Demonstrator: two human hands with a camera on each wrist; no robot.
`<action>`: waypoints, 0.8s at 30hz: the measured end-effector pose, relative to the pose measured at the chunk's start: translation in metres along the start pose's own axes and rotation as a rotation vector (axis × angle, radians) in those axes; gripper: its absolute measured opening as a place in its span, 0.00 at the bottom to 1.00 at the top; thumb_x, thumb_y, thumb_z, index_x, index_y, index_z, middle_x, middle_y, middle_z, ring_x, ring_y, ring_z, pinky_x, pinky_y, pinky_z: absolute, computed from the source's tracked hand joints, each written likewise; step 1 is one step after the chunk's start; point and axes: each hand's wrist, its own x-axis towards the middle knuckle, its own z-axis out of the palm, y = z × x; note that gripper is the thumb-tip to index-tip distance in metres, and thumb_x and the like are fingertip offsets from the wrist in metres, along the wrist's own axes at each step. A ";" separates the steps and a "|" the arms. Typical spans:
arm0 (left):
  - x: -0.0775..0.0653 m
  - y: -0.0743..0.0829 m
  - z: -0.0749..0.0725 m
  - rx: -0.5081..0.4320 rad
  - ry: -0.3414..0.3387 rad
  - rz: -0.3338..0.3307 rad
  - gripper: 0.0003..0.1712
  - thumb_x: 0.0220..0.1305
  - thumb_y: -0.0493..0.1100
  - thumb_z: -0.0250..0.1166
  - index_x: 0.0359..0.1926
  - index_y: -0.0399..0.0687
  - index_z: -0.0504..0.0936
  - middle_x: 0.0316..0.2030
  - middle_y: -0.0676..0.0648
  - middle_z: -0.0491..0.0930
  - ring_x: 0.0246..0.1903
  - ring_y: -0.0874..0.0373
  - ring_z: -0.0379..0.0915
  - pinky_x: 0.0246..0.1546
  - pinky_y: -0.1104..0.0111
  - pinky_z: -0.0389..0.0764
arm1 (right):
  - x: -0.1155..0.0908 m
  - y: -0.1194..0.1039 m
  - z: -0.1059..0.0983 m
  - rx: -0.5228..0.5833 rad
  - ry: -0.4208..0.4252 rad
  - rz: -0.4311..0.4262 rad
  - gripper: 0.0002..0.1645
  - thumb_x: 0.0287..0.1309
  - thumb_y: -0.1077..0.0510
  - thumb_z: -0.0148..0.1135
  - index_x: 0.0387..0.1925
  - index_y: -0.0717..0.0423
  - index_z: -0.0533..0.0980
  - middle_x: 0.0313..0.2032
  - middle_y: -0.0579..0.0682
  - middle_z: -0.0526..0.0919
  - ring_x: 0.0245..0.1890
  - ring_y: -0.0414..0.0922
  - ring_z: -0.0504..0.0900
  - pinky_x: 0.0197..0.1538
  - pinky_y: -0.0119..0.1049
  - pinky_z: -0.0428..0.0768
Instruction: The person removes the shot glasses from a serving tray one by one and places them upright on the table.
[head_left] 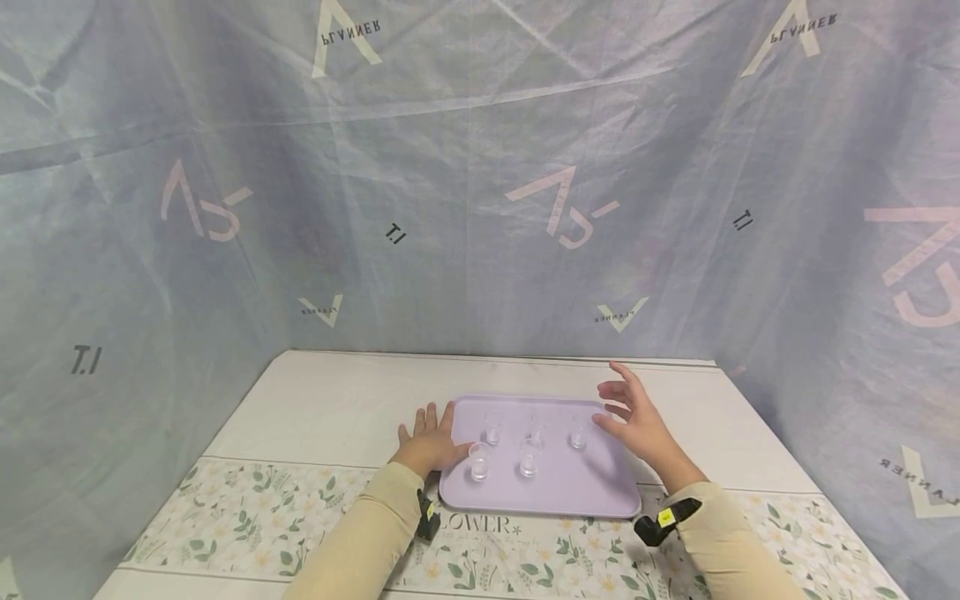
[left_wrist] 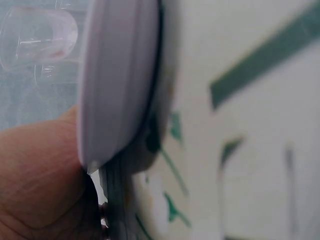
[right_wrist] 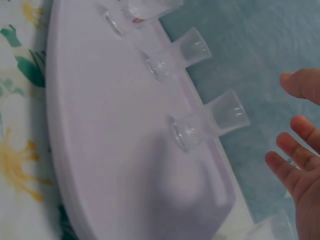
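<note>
A lilac tray [head_left: 551,492] lies on the table and carries several small clear plastic cups, standing upright. My left hand [head_left: 429,446] lies with fingers spread at the tray's left edge, its thumb reaching over the rim beside the front-left cup [head_left: 478,463]. Above the tray's right side, my right hand [head_left: 636,423] is raised, its fingers apart and slightly bent, holding nothing. Nearest to it on the tray is the back-right cup [head_left: 578,435]. The right wrist view shows that cup [right_wrist: 210,122] apart from the fingers, and part of another clear cup [right_wrist: 272,227] at the bottom edge.
A floral cloth strip [head_left: 255,508] with printed letters crosses the front of the white table [head_left: 345,400]. Grey-blue printed curtains [head_left: 465,167] enclose the back and both sides. A black wrist camera [head_left: 666,522] sits on the right sleeve, close to the tray's front-right corner.
</note>
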 end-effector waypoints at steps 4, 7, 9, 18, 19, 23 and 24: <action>0.003 -0.002 0.005 -0.003 0.007 0.000 0.57 0.66 0.73 0.55 0.82 0.49 0.43 0.79 0.33 0.37 0.78 0.36 0.28 0.71 0.34 0.29 | -0.001 0.005 0.006 0.038 -0.017 0.031 0.58 0.51 0.77 0.71 0.78 0.59 0.50 0.55 0.70 0.75 0.57 0.70 0.75 0.58 0.63 0.76; 0.002 -0.002 0.005 0.003 0.011 -0.005 0.56 0.66 0.73 0.55 0.81 0.49 0.44 0.79 0.33 0.37 0.78 0.36 0.28 0.71 0.34 0.30 | -0.004 0.007 0.009 0.051 -0.041 0.058 0.58 0.53 0.75 0.71 0.78 0.57 0.49 0.57 0.72 0.73 0.58 0.69 0.75 0.59 0.62 0.76; 0.002 -0.002 0.004 0.002 0.009 -0.006 0.57 0.66 0.74 0.55 0.82 0.50 0.44 0.79 0.33 0.37 0.78 0.36 0.28 0.71 0.34 0.30 | -0.006 0.009 0.011 0.066 -0.054 0.070 0.58 0.54 0.74 0.71 0.79 0.56 0.48 0.58 0.73 0.72 0.59 0.69 0.75 0.59 0.64 0.75; -0.002 0.001 -0.002 0.018 -0.006 -0.002 0.55 0.68 0.73 0.53 0.82 0.50 0.44 0.79 0.33 0.38 0.78 0.36 0.30 0.72 0.35 0.35 | -0.011 0.019 0.020 0.092 -0.067 0.104 0.59 0.52 0.76 0.70 0.78 0.55 0.49 0.58 0.73 0.73 0.58 0.70 0.76 0.58 0.60 0.78; -0.002 0.001 -0.002 0.020 -0.006 -0.002 0.55 0.68 0.73 0.53 0.82 0.50 0.44 0.79 0.33 0.38 0.78 0.36 0.30 0.72 0.35 0.35 | -0.011 0.020 0.021 0.086 -0.070 0.109 0.59 0.52 0.76 0.70 0.78 0.54 0.49 0.58 0.72 0.73 0.58 0.70 0.76 0.58 0.59 0.78; -0.001 0.001 -0.002 0.027 -0.008 0.000 0.55 0.68 0.73 0.53 0.82 0.50 0.43 0.79 0.33 0.37 0.78 0.36 0.30 0.72 0.34 0.35 | -0.012 0.019 0.024 0.065 -0.078 0.132 0.58 0.52 0.75 0.71 0.78 0.55 0.50 0.57 0.71 0.74 0.56 0.68 0.78 0.57 0.54 0.80; -0.001 0.001 -0.001 0.029 -0.008 0.001 0.55 0.67 0.74 0.52 0.82 0.50 0.43 0.79 0.33 0.38 0.78 0.36 0.30 0.72 0.34 0.35 | -0.012 0.018 0.025 0.061 -0.082 0.139 0.58 0.52 0.76 0.70 0.78 0.56 0.50 0.57 0.71 0.74 0.56 0.67 0.78 0.57 0.53 0.80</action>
